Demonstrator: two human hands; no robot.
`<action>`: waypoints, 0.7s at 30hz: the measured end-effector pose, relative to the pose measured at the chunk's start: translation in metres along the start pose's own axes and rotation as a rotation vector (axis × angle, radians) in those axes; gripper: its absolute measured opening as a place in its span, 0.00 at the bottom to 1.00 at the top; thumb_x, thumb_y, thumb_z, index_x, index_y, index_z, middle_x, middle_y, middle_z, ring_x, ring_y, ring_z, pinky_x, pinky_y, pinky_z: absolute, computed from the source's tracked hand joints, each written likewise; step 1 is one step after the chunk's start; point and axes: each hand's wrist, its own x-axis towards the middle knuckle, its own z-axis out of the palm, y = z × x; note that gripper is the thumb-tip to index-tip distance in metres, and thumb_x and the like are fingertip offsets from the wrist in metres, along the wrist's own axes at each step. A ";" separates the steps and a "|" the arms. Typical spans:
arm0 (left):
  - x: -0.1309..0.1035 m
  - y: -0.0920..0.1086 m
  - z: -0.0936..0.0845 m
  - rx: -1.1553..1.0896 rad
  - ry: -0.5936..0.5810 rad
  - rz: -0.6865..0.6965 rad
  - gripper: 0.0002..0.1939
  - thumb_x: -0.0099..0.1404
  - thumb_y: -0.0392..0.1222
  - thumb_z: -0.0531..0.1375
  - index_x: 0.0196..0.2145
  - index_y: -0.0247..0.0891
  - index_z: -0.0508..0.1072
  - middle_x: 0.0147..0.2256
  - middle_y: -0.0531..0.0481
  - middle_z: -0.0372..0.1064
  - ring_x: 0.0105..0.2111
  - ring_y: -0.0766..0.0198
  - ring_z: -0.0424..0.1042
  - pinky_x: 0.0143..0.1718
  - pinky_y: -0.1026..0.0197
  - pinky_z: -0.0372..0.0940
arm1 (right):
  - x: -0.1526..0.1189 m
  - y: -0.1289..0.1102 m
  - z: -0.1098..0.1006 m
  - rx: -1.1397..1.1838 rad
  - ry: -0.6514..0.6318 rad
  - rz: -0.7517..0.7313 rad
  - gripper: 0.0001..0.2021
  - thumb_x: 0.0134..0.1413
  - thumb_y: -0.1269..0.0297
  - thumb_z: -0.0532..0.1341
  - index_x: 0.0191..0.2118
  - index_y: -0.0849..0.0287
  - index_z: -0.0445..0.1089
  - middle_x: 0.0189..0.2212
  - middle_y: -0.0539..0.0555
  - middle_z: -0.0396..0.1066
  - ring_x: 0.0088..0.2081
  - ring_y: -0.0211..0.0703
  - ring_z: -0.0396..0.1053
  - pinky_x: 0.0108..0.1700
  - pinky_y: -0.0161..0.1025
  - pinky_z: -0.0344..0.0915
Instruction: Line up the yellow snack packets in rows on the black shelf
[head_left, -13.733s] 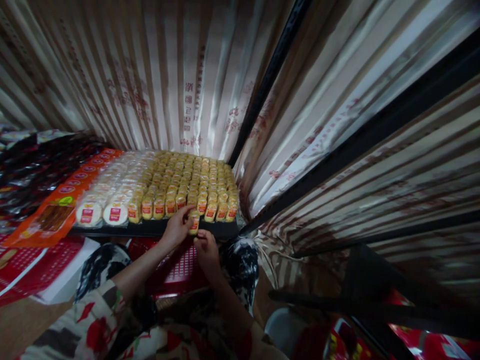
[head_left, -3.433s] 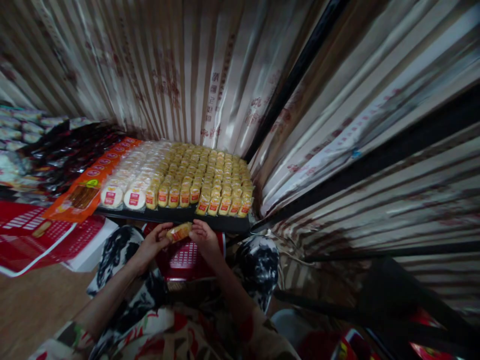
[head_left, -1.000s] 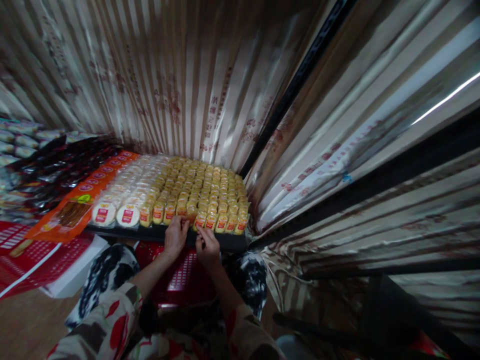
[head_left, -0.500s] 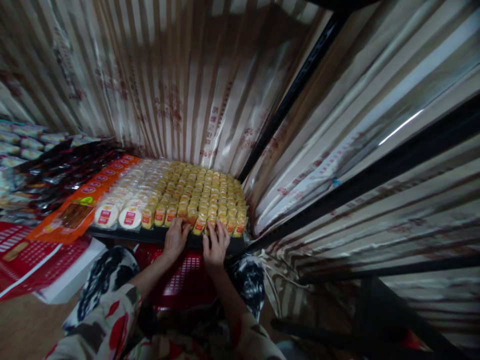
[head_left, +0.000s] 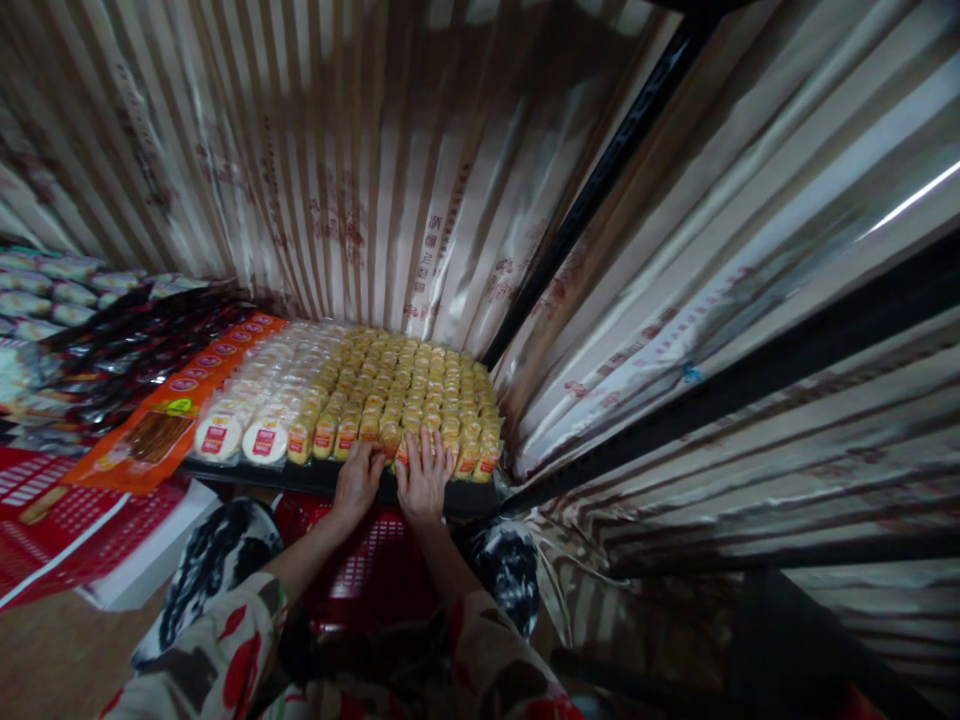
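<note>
Rows of small yellow wrapped packs [head_left: 420,370] stand close together on a dark shelf [head_left: 300,474]. At their front edge is my left hand [head_left: 358,482], its fingers bent against the packs; whether it grips one is hidden. Just to its right, my right hand [head_left: 424,478] rests on the front packs with its fingers stretched and a little apart, holding nothing. White round packs [head_left: 264,440] stand in rows left of the yellow ones.
An orange packet [head_left: 161,430] and dark packets [head_left: 142,345] lie on the left. A red basket [head_left: 367,570] is under the shelf, another red basket [head_left: 67,530] at lower left. Striped sheeting [head_left: 375,150] and black posts [head_left: 600,190] stand behind and to the right.
My right hand has shifted left, nearer my left hand, and its fingers now reach over the front packs. The whole view has moved slightly.
</note>
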 end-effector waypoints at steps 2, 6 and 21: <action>-0.001 0.001 -0.001 0.009 -0.026 0.010 0.06 0.64 0.39 0.51 0.34 0.39 0.67 0.35 0.48 0.63 0.37 0.62 0.68 0.42 0.57 0.66 | 0.000 0.000 0.000 -0.001 -0.009 -0.001 0.22 0.60 0.61 0.51 0.60 0.55 0.57 0.60 0.57 0.55 0.64 0.52 0.41 0.60 0.57 0.38; -0.006 0.003 -0.001 0.010 -0.026 0.019 0.07 0.64 0.38 0.50 0.35 0.38 0.67 0.37 0.47 0.63 0.39 0.62 0.68 0.44 0.56 0.66 | 0.000 0.002 0.002 0.004 -0.002 -0.009 0.23 0.60 0.61 0.52 0.60 0.55 0.57 0.60 0.58 0.55 0.63 0.53 0.41 0.60 0.57 0.39; 0.021 0.017 0.000 0.144 -0.048 -0.059 0.19 0.65 0.40 0.51 0.52 0.35 0.63 0.44 0.41 0.63 0.42 0.57 0.69 0.42 0.56 0.67 | -0.001 0.004 0.004 -0.015 0.002 -0.029 0.23 0.60 0.62 0.51 0.60 0.56 0.56 0.60 0.58 0.54 0.63 0.53 0.41 0.60 0.58 0.39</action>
